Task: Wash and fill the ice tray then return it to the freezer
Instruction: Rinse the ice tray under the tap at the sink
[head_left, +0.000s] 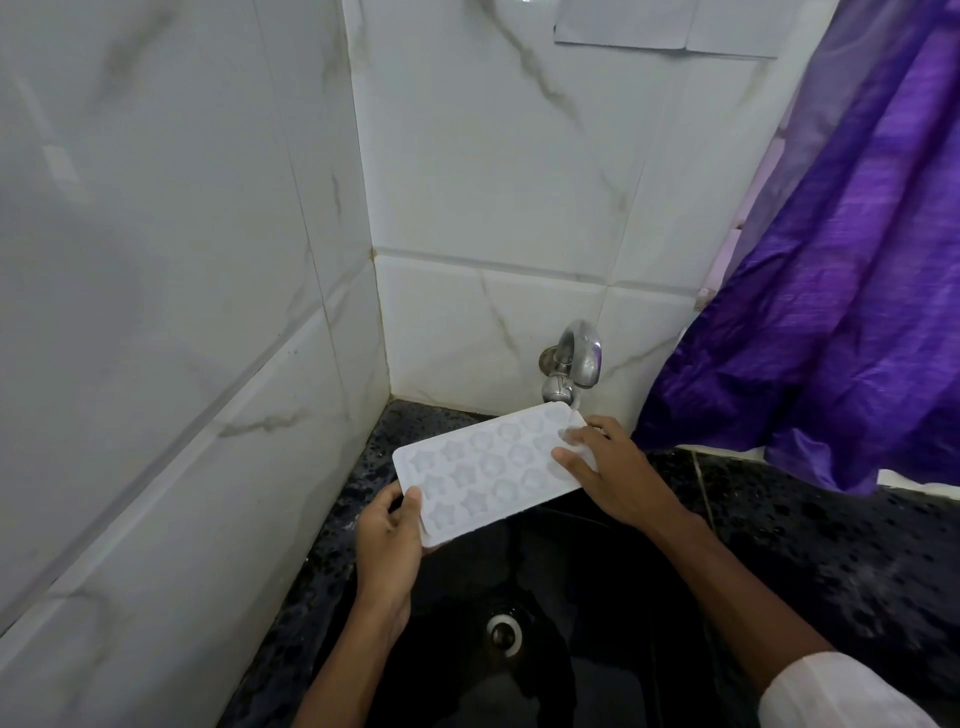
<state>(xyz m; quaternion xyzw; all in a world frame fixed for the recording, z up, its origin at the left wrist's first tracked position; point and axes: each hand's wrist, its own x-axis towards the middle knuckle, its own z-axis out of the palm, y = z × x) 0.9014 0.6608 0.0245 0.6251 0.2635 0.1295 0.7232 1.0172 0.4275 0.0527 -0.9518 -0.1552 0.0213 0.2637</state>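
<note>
A white ice tray with star and round moulds is held level above a black sink. Its far right corner lies just under the spout of a chrome tap. My left hand grips the tray's near left end, thumb on top and fingers underneath. My right hand holds the far right end, thumb on the upper face and fingers over the edge. A thin stream of water seems to fall from the spout onto that corner.
White marble-look tiles form a corner wall at the left and behind the tap. A purple curtain hangs at the right, down to the speckled black counter. The sink's drain lies below the tray.
</note>
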